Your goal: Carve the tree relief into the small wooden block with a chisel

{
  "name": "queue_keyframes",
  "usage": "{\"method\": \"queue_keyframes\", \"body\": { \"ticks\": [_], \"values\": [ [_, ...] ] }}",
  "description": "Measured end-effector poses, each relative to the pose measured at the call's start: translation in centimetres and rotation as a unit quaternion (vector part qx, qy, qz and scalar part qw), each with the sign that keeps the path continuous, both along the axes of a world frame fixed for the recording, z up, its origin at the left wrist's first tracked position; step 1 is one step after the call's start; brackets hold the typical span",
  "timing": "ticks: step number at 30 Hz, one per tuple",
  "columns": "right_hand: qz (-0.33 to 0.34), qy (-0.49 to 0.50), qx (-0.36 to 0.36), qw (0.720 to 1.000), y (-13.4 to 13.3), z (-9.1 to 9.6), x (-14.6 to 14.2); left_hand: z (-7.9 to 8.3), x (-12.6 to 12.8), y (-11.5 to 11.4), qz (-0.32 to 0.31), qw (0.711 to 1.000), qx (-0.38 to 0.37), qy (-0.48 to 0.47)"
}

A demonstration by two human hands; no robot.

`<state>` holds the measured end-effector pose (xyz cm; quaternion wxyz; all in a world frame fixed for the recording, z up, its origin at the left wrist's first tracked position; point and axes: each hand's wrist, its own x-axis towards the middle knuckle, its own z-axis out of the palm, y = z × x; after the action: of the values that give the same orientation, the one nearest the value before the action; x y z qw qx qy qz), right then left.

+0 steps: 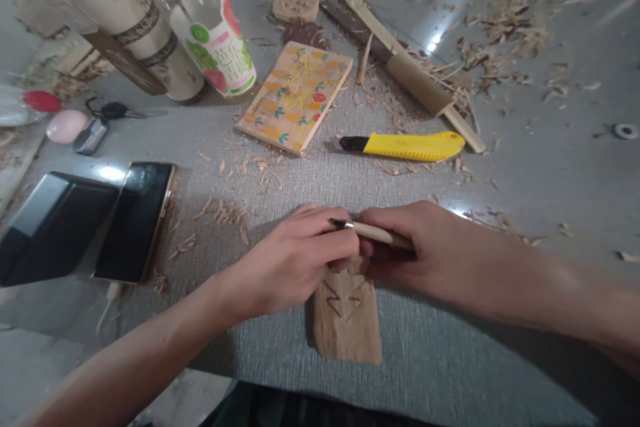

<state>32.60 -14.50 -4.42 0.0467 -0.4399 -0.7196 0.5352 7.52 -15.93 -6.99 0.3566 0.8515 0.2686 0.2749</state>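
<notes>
Head camera: two bare hands meet over a carved wooden block [349, 330] on a gray, textured tabletop [270, 353], its grooved near end showing at 6 o'clock from the hands. The right hand [425, 253] has its fingers closed around the pale wooden handle of a carving tool [377, 233], whose dark metal tip points toward 10 o'clock. The left hand [305, 250] sits over the block's far end, fingers curled inward beside the tool; whether they grip block or tool cannot be told. From the hands, a yellow utility knife [415, 145] lies at 1 o'clock, a fruit-painted wooden board [300, 97] at 11 o'clock, a labeled clear bottle [217, 47] farther out between 10 and 11, and a dark-screened smartphone [134, 223] at 9 o'clock. Wood shavings [520, 20] scatter between 1 and 2 o'clock.
</notes>
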Motion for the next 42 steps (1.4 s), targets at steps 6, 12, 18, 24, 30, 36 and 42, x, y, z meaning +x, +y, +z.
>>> {"method": "queue_keyframes", "body": {
  "ticks": [6, 12, 18, 24, 30, 36, 42],
  "values": [
    [-0.011, 0.019, -0.017, 1.0, 0.0, -0.1, 0.3, -0.2, 0.0, 0.1, -0.007, 1.0, -0.017, -0.008],
    [-0.029, 0.027, -0.001, 0.999, -0.1, -0.2, -0.2, -0.1, -0.1, 0.3, -0.005, 0.998, -0.056, -0.017],
    [-0.059, -0.049, 0.053, 0.996, -1.0, -0.2, -0.9, -0.3, -0.3, 0.9, -0.007, 0.999, -0.041, -0.031],
    [-0.052, -0.042, 0.042, 0.997, -0.8, -0.1, -0.9, -0.3, -0.4, 0.9, -0.002, 0.999, -0.039, -0.011],
    [-0.059, -0.029, 0.049, 0.997, -0.9, -0.4, -0.9, 0.3, -0.3, 1.1, 0.013, 1.0, 0.002, 0.002],
    [-0.053, -0.037, 0.048, 0.997, -0.9, -0.4, -0.9, 4.0, -3.2, -1.2, 0.108, 0.989, 0.016, 0.097],
    [-0.048, -0.035, 0.055, 0.997, -0.6, -0.4, -0.8, 3.4, -4.5, -4.1, 0.102, 0.987, -0.053, 0.112]
  ]
}}
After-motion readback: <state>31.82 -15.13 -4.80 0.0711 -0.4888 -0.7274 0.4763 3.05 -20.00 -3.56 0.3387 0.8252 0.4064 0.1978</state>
